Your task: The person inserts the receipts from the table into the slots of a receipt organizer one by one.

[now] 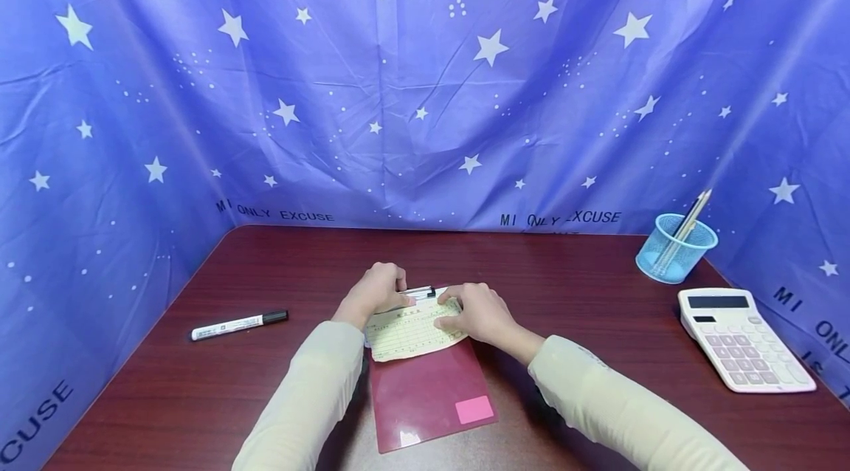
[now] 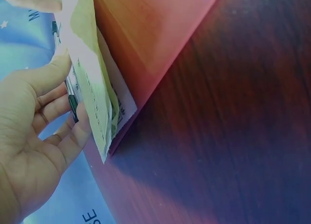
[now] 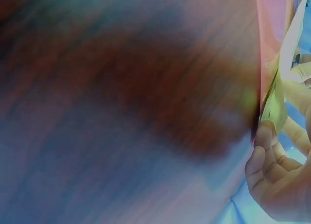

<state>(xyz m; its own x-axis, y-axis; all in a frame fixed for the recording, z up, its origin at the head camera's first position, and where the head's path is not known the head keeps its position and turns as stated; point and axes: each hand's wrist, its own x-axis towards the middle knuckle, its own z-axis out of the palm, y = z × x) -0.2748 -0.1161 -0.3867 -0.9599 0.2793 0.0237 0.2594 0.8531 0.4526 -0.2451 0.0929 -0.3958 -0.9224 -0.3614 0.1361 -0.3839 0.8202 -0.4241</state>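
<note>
A dark red clipboard (image 1: 432, 390) lies on the table in front of me, a pink sticky note (image 1: 474, 410) near its lower right corner. Over its upper part sits a small stack of yellow printed forms (image 1: 415, 334), whose lower edges lift off the board in the left wrist view. My left hand (image 1: 378, 290) grips the metal clip (image 1: 420, 293) at the top, thumb on the near side and fingers behind it. At the right edge of the forms, my right hand (image 1: 481, 312) pinches the paper; its fingers curl around that edge in the right wrist view.
A black-capped white marker (image 1: 239, 324) lies at the left of the table. On the right stand a blue mesh pen cup (image 1: 676, 249) with pencils and a white calculator (image 1: 747, 342). A blue star-patterned curtain (image 1: 425, 87) surrounds the table.
</note>
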